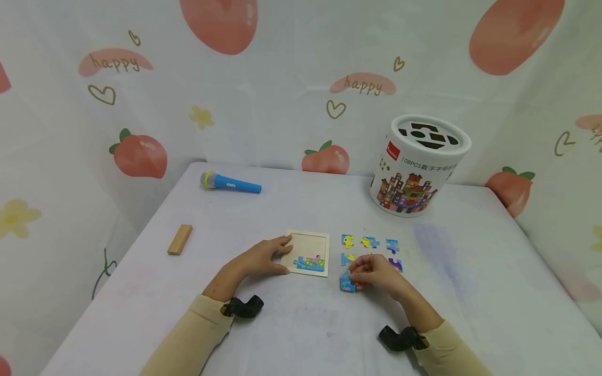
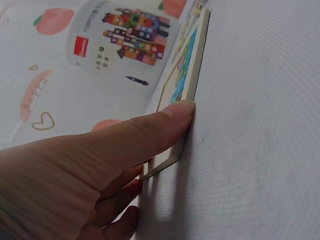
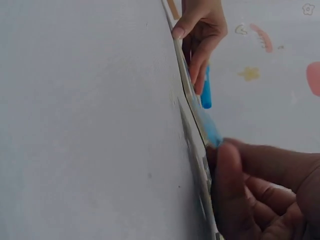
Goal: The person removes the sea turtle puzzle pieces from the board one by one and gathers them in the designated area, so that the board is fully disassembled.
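Observation:
A square wooden puzzle tray (image 1: pixel 308 237) lies on the table, with several joined blue, green and pink jigsaw pieces (image 1: pixel 311 263) in its front right part. My left hand (image 1: pixel 264 257) grips the tray's left side, thumb at the near corner (image 2: pixel 181 107) and fingers along the left edge. To the right of the tray, my right hand (image 1: pixel 376 275) pinches a blue jigsaw piece (image 3: pixel 212 131) between thumb and finger. Loose jigsaw pieces, including a yellow-and-blue one (image 1: pixel 347 241) and a purple one (image 1: pixel 396 265), lie beyond and beside that hand, which partly covers some.
A white tub (image 1: pixel 418 167) with a cut-out lid stands at the back right. At the back left lies a blue toy microphone (image 1: pixel 235 184). A wooden block (image 1: pixel 180 240) is near the table's left edge. A printed cloth (image 1: pixel 273 104) hangs behind.

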`<state>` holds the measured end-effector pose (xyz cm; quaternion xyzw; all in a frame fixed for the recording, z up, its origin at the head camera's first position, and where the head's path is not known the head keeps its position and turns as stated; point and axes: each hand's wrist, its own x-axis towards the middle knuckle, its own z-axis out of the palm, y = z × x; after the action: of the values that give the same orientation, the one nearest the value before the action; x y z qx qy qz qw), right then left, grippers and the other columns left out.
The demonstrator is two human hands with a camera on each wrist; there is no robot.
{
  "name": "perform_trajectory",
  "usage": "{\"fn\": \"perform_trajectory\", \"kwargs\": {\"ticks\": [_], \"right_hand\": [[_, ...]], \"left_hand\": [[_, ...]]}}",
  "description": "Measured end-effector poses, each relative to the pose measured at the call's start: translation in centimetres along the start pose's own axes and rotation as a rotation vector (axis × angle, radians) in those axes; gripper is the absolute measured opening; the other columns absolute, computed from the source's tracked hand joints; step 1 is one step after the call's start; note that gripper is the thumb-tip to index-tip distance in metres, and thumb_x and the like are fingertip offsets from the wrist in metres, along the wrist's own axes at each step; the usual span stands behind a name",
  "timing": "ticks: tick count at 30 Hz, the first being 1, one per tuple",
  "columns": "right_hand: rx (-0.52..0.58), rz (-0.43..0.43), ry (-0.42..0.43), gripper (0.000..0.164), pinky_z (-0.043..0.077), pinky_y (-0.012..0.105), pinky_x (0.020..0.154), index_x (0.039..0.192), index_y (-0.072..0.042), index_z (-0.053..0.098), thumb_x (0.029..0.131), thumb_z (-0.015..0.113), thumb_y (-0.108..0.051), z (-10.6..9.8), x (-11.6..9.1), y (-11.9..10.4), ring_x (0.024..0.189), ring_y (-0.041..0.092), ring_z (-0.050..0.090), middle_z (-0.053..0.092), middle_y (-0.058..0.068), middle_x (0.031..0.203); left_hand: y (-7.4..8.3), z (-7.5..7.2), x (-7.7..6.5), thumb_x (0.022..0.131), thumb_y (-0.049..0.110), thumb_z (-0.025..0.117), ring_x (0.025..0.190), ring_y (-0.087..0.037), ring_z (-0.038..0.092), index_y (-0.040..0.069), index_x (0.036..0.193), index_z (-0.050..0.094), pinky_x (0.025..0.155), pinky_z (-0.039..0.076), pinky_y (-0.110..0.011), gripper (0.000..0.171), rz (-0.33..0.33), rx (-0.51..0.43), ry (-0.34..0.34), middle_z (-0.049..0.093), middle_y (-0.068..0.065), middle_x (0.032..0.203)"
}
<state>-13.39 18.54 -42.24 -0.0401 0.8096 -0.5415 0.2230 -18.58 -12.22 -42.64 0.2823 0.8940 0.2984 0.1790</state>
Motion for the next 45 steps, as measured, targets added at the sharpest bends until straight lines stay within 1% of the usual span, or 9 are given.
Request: {"fn": "perform_trajectory", "kwargs": {"ticks": [3, 9, 15, 22, 32, 39, 45], "right_hand": [[-0.024, -0.002, 0.015, 0.022, 0.055, 0.023, 0.060, 0.099, 0.008, 0.061, 0.087, 0.065, -0.010, 0.26, 0.04, 0.17, 0.063, 0.010, 0.059, 0.062, 0.001, 0.074], [-0.083, -0.038, 0.066, 0.019, 0.055, 0.023, 0.060, 0.095, 0.006, 0.062, 0.085, 0.066, -0.010, 0.65, 0.06, 0.26, 0.065, 0.011, 0.058, 0.060, 0.004, 0.075], [-0.123, -0.064, 0.086, 0.016, 0.055, 0.024, 0.058, 0.090, 0.006, 0.061, 0.083, 0.068, -0.007, 0.72, -0.05, 0.20, 0.063, 0.011, 0.058, 0.059, 0.005, 0.073], [-0.254, -0.062, 0.140, 0.014, 0.052, 0.023, 0.054, 0.084, 0.000, 0.059, 0.082, 0.069, -0.009, 0.75, 0.01, 0.16, 0.058, 0.011, 0.055, 0.057, 0.004, 0.070], [-0.304, -0.081, 0.093, 0.015, 0.045, 0.021, 0.053, 0.084, -0.001, 0.061, 0.079, 0.072, -0.010, 0.23, -0.26, 0.10, 0.061, 0.011, 0.051, 0.056, 0.002, 0.069], [-0.307, -0.107, 0.053, 0.012, 0.045, 0.019, 0.052, 0.083, -0.001, 0.063, 0.079, 0.071, -0.007, 0.12, -0.22, 0.39, 0.060, 0.011, 0.051, 0.056, 0.001, 0.068], [-0.323, -0.121, 0.044, 0.009, 0.047, 0.020, 0.053, 0.082, -0.001, 0.063, 0.079, 0.071, -0.006, 0.14, -0.30, 0.34, 0.060, 0.011, 0.052, 0.056, 0.001, 0.069]], "left_hand": [[0.00, -0.01, 0.00, 0.079, 0.024, 0.074, 0.143, -0.027, 0.020, 0.002, 0.134, 0.047, 0.115, 0.023, -0.045, 0.065, -0.003, -0.003, 0.003, 0.027, -0.007, 0.153], [0.07, -0.08, -0.02, 0.079, 0.024, 0.074, 0.143, -0.028, 0.020, 0.002, 0.134, 0.047, 0.114, 0.023, -0.046, 0.065, -0.013, 0.003, 0.005, 0.027, -0.006, 0.153], [0.23, -0.01, -0.03, 0.080, 0.024, 0.073, 0.143, -0.027, 0.020, 0.003, 0.135, 0.047, 0.115, 0.023, -0.045, 0.065, -0.017, 0.001, 0.004, 0.027, -0.006, 0.153], [0.20, -0.04, -0.06, 0.080, 0.023, 0.073, 0.143, -0.028, 0.020, 0.002, 0.134, 0.047, 0.114, 0.023, -0.045, 0.064, -0.007, -0.003, 0.005, 0.027, -0.007, 0.153], [0.10, 0.10, -0.02, 0.080, 0.023, 0.073, 0.143, -0.028, 0.020, 0.002, 0.134, 0.047, 0.115, 0.023, -0.045, 0.064, -0.008, -0.003, 0.009, 0.027, -0.007, 0.153], [0.04, 0.17, 0.02, 0.079, 0.023, 0.074, 0.143, -0.027, 0.021, 0.002, 0.134, 0.047, 0.115, 0.023, -0.045, 0.064, -0.013, -0.003, 0.010, 0.027, -0.007, 0.153], [0.02, 0.15, -0.01, 0.079, 0.023, 0.074, 0.143, -0.028, 0.021, 0.002, 0.134, 0.047, 0.114, 0.023, -0.045, 0.064, -0.015, -0.002, 0.011, 0.028, -0.007, 0.153]]}}
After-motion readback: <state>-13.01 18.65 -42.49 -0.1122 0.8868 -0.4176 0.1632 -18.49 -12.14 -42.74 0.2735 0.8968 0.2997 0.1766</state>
